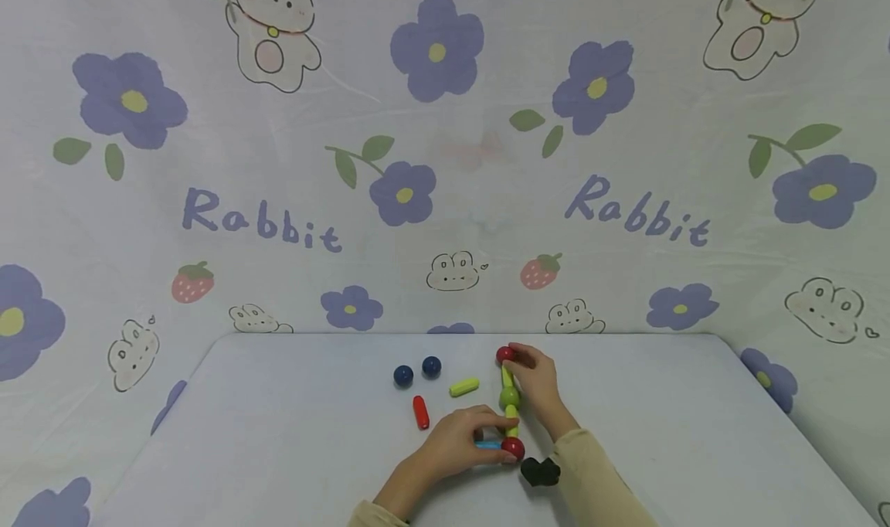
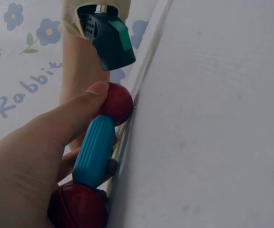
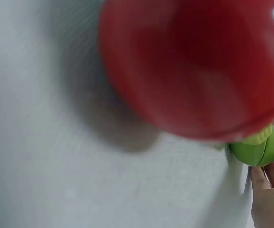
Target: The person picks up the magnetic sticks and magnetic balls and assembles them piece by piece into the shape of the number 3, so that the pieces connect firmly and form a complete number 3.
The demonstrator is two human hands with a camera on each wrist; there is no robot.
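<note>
A chain of toy building pieces runs away from me: a near red ball, a yellow-green rod, a green ball, another yellow-green rod and a far red ball. Sideways from the near ball goes a blue rod, with one more red ball by the palm, hidden in the head view. My left hand grips the near ball, thumb on it, fingertips at the rod above. With thumb and fingers my right hand pinches the far ball, which looms large in the right wrist view.
Left of the chain lie a loose yellow-green rod, a red rod and two dark blue balls. A black wrist camera sits by the right sleeve. Behind the white table hangs a rabbit-and-flower cloth.
</note>
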